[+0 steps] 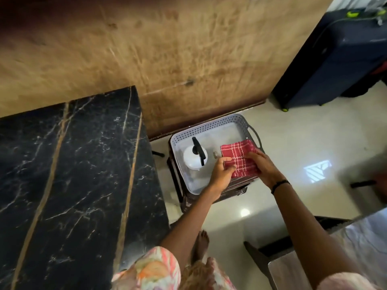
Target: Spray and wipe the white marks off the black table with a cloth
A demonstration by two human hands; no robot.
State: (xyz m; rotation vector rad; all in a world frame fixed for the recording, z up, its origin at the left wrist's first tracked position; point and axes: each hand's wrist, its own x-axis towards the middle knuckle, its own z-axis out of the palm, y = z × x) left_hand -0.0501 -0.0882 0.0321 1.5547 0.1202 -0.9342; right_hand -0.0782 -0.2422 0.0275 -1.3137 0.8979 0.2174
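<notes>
- Red checked cloth (pixel 240 160), folded, held over the right half of the pale perforated basket (pixel 236 122), gripped from both sides.
- Left hand (pixel 222 172) pinching the cloth's near-left edge, thumb on top; right hand (pixel 261 164) curled round its right side, fingers lying over the fabric.
- White spray bottle (pixel 194 159) with black trigger head standing upright in the basket's left half, just beside the cloth, untouched.
- Basket resting on a dark low stand (pixel 180 185) on the pale floor, close to the end of the black marbled worktop (pixel 69 155), which lies to the left.
- Judged step: fetching supplies, cloth being lifted or refolded; no spraying or wiping begun.
- Next move likely calls for freeing one hand to take the bottle by its neck, then turning left toward the worktop.
- White marks hard to tell apart from the pale veining at this angle.
</notes>
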